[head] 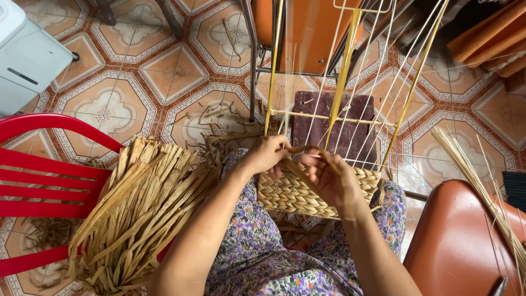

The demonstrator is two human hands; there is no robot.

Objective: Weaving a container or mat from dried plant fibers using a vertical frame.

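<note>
White plastic shows at the far left, one boxy appliance (24, 55) standing on the patterned floor tiles (109, 104). Next comes one red plastic chair (44, 181), and lying across its seat is one thick bundle of dried, flat straw strips (137, 214), fanned out toward my lap. My left hand (267, 155) is curled nearly closed, its fingertips pinching a tan strand (298, 149) just above the woven rim. The one half-made basket (298, 194) rests on my knees, against my flowered dress (257, 246), its braided wall running round a wire frame (339, 118) whose thin uprights rise away from me; I can count three yellowish bars among many pale wires, too fine to number. My right hand (329, 178) sits just beside the left, fingers bent round the same strand and pressing against the basket's weave. Beyond the frame lies one dark purple mat (334, 129) and one orange-seated chair (307, 33). To the right, one brown chair seat (460, 241) carries a sheaf of thin pale reeds (476, 175).
</note>
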